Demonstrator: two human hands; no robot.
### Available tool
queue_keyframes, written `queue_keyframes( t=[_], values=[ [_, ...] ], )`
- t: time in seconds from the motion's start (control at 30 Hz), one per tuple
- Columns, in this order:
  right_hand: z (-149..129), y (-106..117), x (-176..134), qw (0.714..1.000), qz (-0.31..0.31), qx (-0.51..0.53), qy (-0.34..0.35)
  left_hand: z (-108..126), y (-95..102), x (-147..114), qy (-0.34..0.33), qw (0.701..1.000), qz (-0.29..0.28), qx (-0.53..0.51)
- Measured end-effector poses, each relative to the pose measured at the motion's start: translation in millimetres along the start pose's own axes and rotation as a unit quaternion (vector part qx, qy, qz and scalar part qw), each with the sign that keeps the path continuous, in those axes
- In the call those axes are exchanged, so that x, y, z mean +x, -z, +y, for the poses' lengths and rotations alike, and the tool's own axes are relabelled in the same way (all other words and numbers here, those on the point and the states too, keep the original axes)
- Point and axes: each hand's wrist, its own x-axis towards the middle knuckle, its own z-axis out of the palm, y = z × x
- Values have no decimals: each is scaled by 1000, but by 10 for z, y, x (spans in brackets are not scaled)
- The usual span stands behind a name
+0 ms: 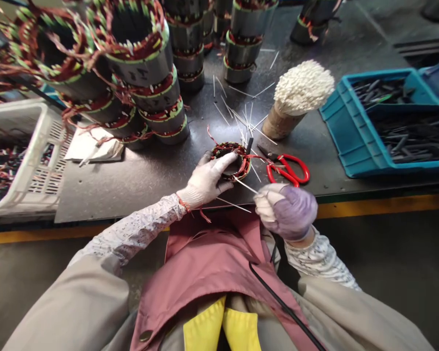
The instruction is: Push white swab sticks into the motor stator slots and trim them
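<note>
White strips lie scattered on the dark metal table at 1 o'clock from the wound ring, some reaching its far rim. Red-handled scissors lie near at 3 o'clock, just above the right hand. A brown tube packed with white sticks stands at 2 o'clock, and the blue bin of dark pieces lies beyond it, toward 3 o'clock. Stacked wound cores crowd the left: the nearest stack at 10 o'clock, another at 12 o'clock. At 9 o'clock are a paper pad and the white basket.

The ring is near the table's front edge, its opening facing up; its exact tilt is unclear. Red leads stick out toward 11 and 3 o'clock. The gloved left hand holds its 8 o'clock side, forefinger stretched over the opening. The right hand, blurred, is closed around one end of a thin strip, whose long axis runs from 10 o'clock at the rim to 4 o'clock.
</note>
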Motion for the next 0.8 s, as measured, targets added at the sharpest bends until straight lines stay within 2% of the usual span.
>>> queue_keyframes(
  t=[0.07,0.13,0.2,0.27,0.3,0.4,0.47,0.53,0.6,0.67,0.73,0.8],
  values=[
    [-91,-63,-68,996,3,80,-48,15,43,36,14,998,-39,36],
    [-177,-129,-69,980,-37,170,-94,30,74,87,20,995,-68,64],
    [-220,-140,53,936,-62,303,-168,43,86,140,4,993,-84,83],
    [-194,-105,301,892,-27,397,-212,60,87,173,-10,991,-91,102],
    [-158,-87,442,892,12,404,-204,71,90,174,-9,989,-94,109],
    [-9,-101,672,915,132,336,-182,124,144,86,-23,986,-106,123],
    [95,-186,547,936,184,257,-153,181,220,-29,-23,982,-104,153],
    [203,-311,279,961,195,170,-98,251,307,-127,20,971,-121,205],
    [306,-435,53,988,133,74,-21,313,393,-146,70,953,-175,239],
    [388,-514,-6,997,57,-17,43,325,480,-63,77,938,-227,251],
    [443,-521,90,995,13,-70,73,252,573,98,38,936,-239,254],
    [473,-460,242,993,-22,-86,83,91,665,287,-29,940,-245,235]
  ],
)
